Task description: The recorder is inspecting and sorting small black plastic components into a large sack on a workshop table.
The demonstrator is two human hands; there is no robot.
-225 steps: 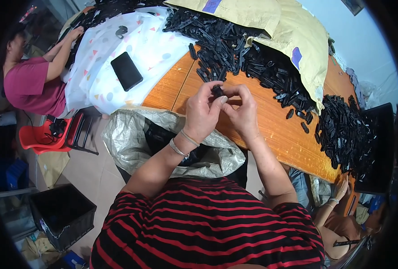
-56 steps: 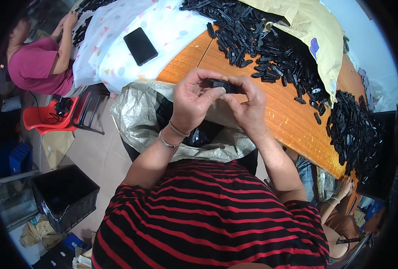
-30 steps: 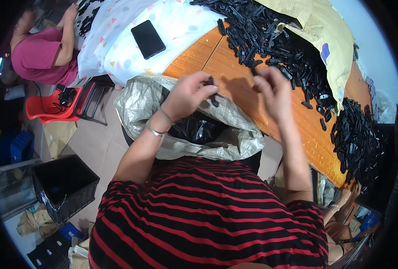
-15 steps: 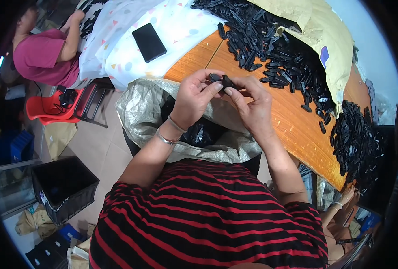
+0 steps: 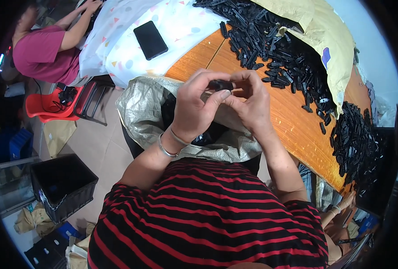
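Note:
Above the open mouth of a silvery woven sack (image 5: 140, 101), both hands meet around a small black plastic part (image 5: 220, 85). My left hand (image 5: 196, 105), with a bangle on its wrist, has its fingers and thumb closed on the part. Against the part's right end, my right hand (image 5: 252, 101) is pinched, thumb near the left thumb; whether it holds a second piece is hidden by the fingers. Dark contents (image 5: 201, 139) show inside the sack below my wrists. Beyond the hands, a heap of similar black plastic parts (image 5: 284, 67) lies on the wooden table (image 5: 288, 123).
A dark phone (image 5: 150, 40) rests on a patterned white cloth (image 5: 118, 54). Another pile of black parts (image 5: 358, 143) lies at right, near a co-worker's hand (image 5: 347, 199). At left are a person in a magenta top (image 5: 40, 56), a red chair (image 5: 51, 105) and a black crate (image 5: 66, 188).
Both hands have turned and drawn closer together; the black pieces that showed between the fingertips are now more covered. The co-worker at far left has reached their arms further forward.

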